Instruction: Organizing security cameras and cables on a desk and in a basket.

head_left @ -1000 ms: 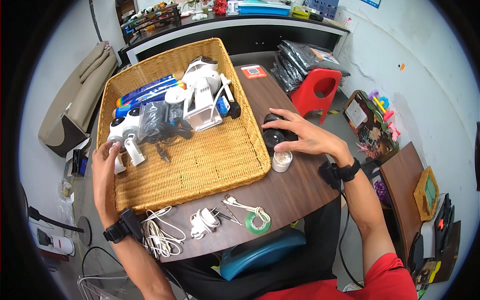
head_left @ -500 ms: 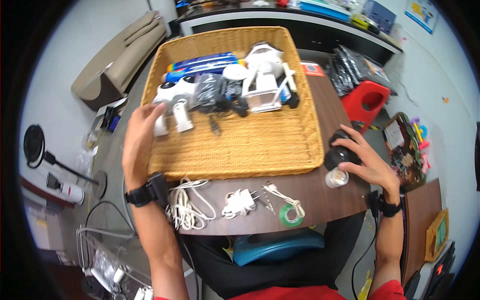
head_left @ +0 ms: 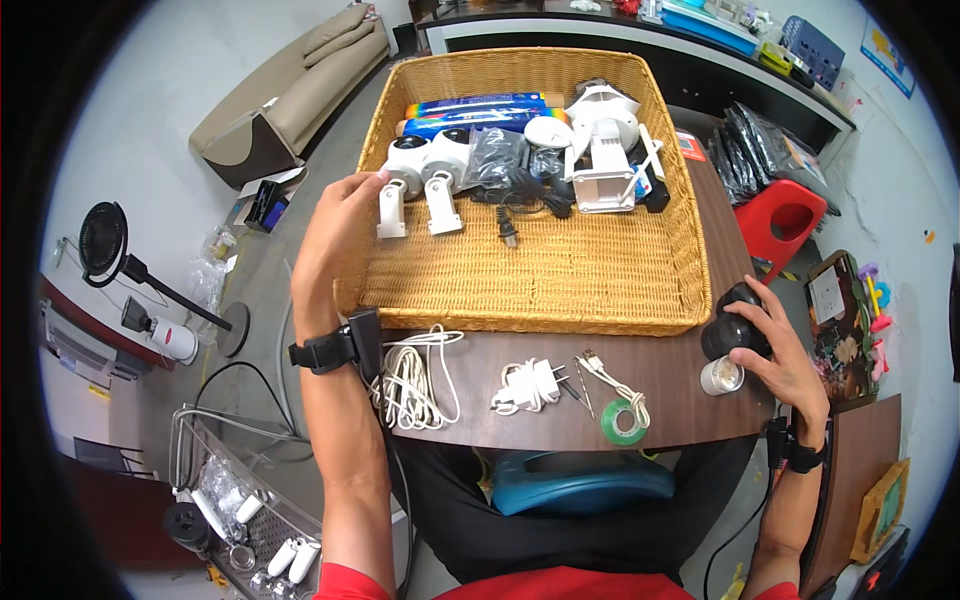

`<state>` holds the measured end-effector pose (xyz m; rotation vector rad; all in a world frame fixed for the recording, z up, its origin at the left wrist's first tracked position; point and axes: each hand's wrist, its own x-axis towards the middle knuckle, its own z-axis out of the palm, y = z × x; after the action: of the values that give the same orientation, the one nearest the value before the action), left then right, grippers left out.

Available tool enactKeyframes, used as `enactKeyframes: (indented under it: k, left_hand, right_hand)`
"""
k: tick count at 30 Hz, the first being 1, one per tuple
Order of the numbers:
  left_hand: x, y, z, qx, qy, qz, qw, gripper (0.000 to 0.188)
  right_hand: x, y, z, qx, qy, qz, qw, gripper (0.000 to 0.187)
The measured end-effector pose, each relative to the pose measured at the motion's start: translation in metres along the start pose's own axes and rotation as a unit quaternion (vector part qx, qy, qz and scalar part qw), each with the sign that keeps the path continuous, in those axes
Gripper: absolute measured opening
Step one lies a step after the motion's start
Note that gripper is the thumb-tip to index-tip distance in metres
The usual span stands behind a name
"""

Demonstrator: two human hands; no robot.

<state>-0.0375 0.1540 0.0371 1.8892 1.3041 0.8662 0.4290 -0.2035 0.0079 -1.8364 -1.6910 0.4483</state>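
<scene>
At the left rim of a large wicker basket [head_left: 540, 322], my left hand [head_left: 335, 225] is closed over the edge; most of its fingers are hidden. Its visible fingertips are nearest the white dome-shaped cameras [head_left: 407, 155] and their white brackets [head_left: 441, 205]. To the right of the basket, my right hand [head_left: 785, 350] curls round a black round object [head_left: 733, 337], whose kind I cannot make out. Below the thumb stands a small clear jar [head_left: 721, 377] with pale contents. Bundled white cable [head_left: 415, 385], a white plug adapter [head_left: 528, 386] and green tape [head_left: 622, 422] lie in front.
Inside the basket are blue rolled packages [head_left: 470, 122], a dark bagged item [head_left: 497, 157], a black power cable [head_left: 507, 228] and a larger white bracketed device [head_left: 605, 165]. A red stool [head_left: 782, 225] stands beyond the table's right edge; a blue seat [head_left: 585, 483] is below its front.
The whole scene has shifted right and slightly up in the picture, and the blur is gone. Both hands keep nearly the same places relative to the basket and the black object.
</scene>
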Motion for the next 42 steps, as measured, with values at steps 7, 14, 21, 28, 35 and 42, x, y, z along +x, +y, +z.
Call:
enactKeyframes:
  k: [7, 14, 21, 28, 35, 42]
  left_hand:
    - [0.006, -0.011, -0.037, 0.004, -0.014, 0.002, 1.000, 0.090]
    - [0.038, -0.033, -0.041, 0.055, -0.137, -0.040, 0.988, 0.044]
    - [0.056, -0.073, -0.045, 0.158, -0.064, 0.035, 0.985, 0.038]
    - [0.068, -0.057, -0.024, 0.157, -0.105, 0.023, 0.982, 0.051]
    - [0.078, -0.073, -0.017, 0.140, -0.060, 0.086, 0.985, 0.046]
    - [0.061, 0.010, -0.008, 0.324, -0.156, -0.038, 0.932, 0.038]
  right_hand:
    - [-0.002, 0.003, 0.005, 0.005, 0.007, 0.002, 1.000, 0.058]
    - [0.000, 0.008, 0.011, -0.011, 0.022, -0.015, 1.000, 0.057]
    - [0.001, -0.004, 0.010, -0.021, 0.013, -0.026, 0.999, 0.055]
    - [-0.012, -0.009, 0.030, -0.057, 0.064, -0.010, 0.996, 0.053]
    - [-0.016, -0.009, 0.032, -0.057, 0.103, 0.015, 0.993, 0.053]
    - [-0.024, -0.019, 0.041, -0.089, 0.146, 0.048, 0.984, 0.052]
